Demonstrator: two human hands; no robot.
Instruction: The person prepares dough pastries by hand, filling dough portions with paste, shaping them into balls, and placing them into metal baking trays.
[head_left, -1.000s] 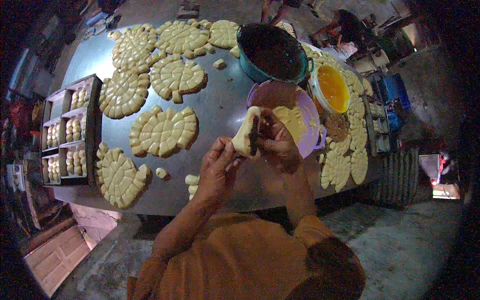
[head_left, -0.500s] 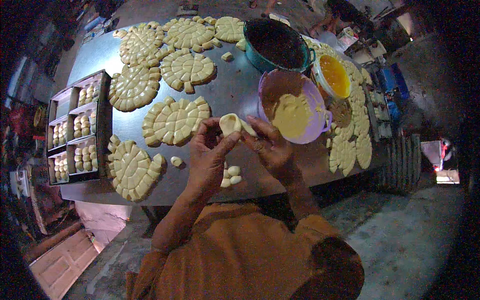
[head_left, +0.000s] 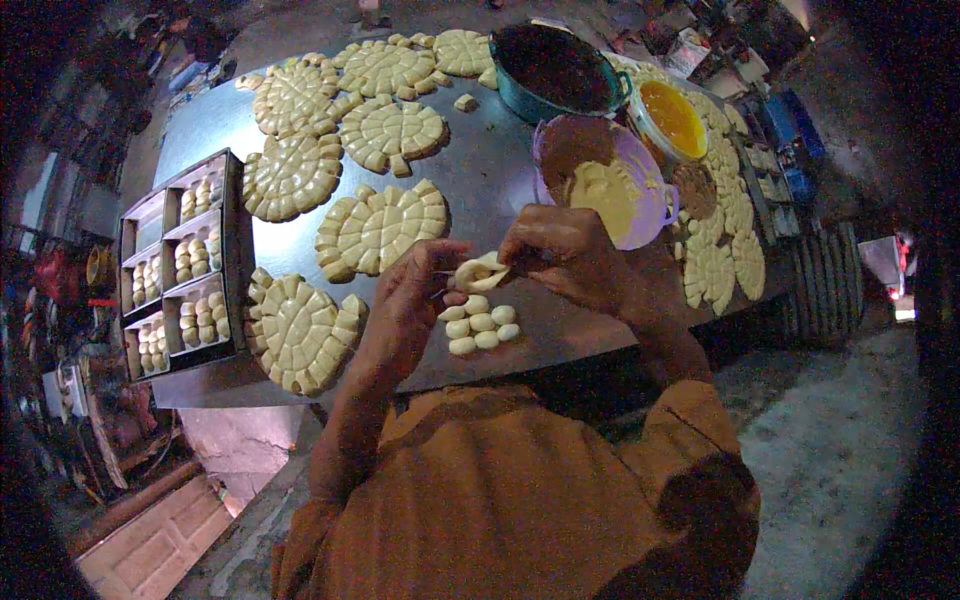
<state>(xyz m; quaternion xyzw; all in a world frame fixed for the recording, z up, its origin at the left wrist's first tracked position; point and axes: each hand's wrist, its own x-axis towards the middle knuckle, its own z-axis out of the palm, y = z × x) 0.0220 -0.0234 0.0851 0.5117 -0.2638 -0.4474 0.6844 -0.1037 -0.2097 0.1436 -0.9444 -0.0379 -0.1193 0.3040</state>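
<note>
Between my two hands, above the near part of the table, is a small piece of pale dough [head_left: 484, 268], folded into a cup with a hollow in its top. My left hand [head_left: 412, 292] grips its left side with thumb and fingers. The fingers of my right hand [head_left: 572, 250] pinch the dough's right edge. Just below, small smooth dough balls [head_left: 480, 324] lie in close rows on the table. Beyond my right hand, a purple basin [head_left: 655, 203] holds a pale yellow creamy mass [head_left: 605, 195].
Large rounds of dough scored into pieces [head_left: 385, 232] cover the table's left and far parts. A dark divided tray [head_left: 235, 215] of dough balls stands at the left. A green basin [head_left: 510, 95] and a tub of orange-yellow liquid [head_left: 672, 120] stand behind the purple basin. More dough lies right [head_left: 710, 270].
My right hand has risen and turned over, now pinching the dough's edge. The dough's mouth has narrowed and folded. The view has shifted, showing more of the dough balls below.
</note>
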